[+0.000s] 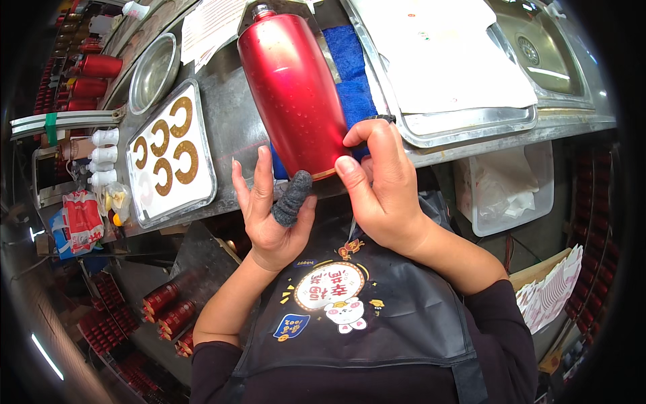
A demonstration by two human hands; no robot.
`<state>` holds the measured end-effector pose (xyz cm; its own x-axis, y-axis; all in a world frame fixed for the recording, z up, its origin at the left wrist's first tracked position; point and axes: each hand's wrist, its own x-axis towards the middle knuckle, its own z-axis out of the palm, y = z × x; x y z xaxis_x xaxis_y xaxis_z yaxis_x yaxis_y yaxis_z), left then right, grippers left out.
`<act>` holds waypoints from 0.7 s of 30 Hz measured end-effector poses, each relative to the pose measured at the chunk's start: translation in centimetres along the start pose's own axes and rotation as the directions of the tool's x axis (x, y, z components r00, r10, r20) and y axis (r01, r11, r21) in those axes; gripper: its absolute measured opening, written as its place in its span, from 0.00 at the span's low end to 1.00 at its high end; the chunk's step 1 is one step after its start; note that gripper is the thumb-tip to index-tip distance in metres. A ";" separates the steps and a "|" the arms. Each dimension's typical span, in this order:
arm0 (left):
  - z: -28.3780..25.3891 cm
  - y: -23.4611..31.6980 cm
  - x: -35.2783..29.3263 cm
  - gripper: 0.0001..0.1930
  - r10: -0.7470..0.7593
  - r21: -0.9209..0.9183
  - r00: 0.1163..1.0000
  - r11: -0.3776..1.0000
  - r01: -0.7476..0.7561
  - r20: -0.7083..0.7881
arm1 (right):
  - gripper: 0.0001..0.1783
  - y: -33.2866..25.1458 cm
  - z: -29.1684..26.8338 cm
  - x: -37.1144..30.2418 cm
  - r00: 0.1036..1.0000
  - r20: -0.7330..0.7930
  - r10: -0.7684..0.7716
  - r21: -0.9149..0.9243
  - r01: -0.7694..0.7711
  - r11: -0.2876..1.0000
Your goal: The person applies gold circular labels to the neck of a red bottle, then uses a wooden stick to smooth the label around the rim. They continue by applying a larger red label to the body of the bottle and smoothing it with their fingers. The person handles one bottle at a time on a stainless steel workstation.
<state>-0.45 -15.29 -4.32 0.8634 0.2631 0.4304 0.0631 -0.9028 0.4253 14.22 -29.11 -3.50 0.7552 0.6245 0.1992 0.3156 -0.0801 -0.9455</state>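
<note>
Bottle (291,94) lies on cloth (354,81) on worktop (227,111), presumably for padding, base toward wearer, right grip (391,192) pinching its edge to steady it, left grip (264,225) spread alongside, any contact unclear.

Is a metallic-red bottle (293,87), beaded with clear droplets (304,113); slants over the bench (225,108), silvery neck (263,11) pointing away, base (326,174) nearest.

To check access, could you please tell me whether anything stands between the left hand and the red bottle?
Nothing visible blocks the left hand; its grey finger cover sits beside the lower end of the red bottle.
</note>
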 end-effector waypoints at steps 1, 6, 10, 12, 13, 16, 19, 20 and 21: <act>0.0 0.0 0.0 0.20 -0.001 0.000 1.000 1.000 0.001 0.000 | 0.16 0.0 0.0 0.1 1.000 0.003 0.000 -0.001 0.000 1.000; -0.2 -0.1 0.3 0.21 0.021 0.016 1.000 1.000 -0.021 0.008 | 0.16 -0.6 -0.1 0.1 0.999 0.006 0.032 -0.014 -0.032 0.999; -0.3 -0.1 0.8 0.21 0.044 0.032 0.999 0.999 -0.044 0.014 | 0.16 -0.8 0.1 0.1 0.998 -0.014 -0.054 -0.095 0.052 0.994; -0.5 -0.1 1.0 0.21 0.056 0.044 0.998 0.997 -0.057 0.023 | 0.15 -0.7 0.2 0.0 0.998 -0.024 -0.061 -0.081 0.059 0.995; -0.6 0.0 1.2 0.21 0.058 0.052 0.998 0.997 -0.060 0.033 | 0.15 -0.6 0.3 0.0 0.997 -0.027 -0.077 -0.068 0.075 0.995; -0.9 0.1 1.7 0.23 0.081 0.074 0.995 0.994 -0.085 0.060 | 0.14 -0.3 0.2 -0.1 1.000 -0.012 -0.028 -0.044 0.027 0.999; -1.2 0.2 2.2 0.24 0.102 0.093 0.992 0.990 -0.108 0.067 | 0.14 0.1 0.1 -0.1 1.000 -0.002 0.012 0.001 -0.012 1.000; -1.2 0.2 2.3 0.24 0.108 0.099 0.992 0.988 -0.114 0.067 | 0.13 0.2 0.1 0.0 1.000 -0.014 -0.019 0.023 0.019 1.000; -1.3 0.2 2.4 0.24 0.110 0.106 0.992 0.988 -0.117 0.066 | 0.12 0.3 0.0 0.1 0.998 -0.028 -0.050 0.046 0.051 0.998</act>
<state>0.98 -14.44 -2.18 0.8963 0.1391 0.4211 0.0146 -0.9583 0.2855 14.39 -29.06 -3.75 0.7542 0.6058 0.2533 0.3273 -0.0126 -0.9448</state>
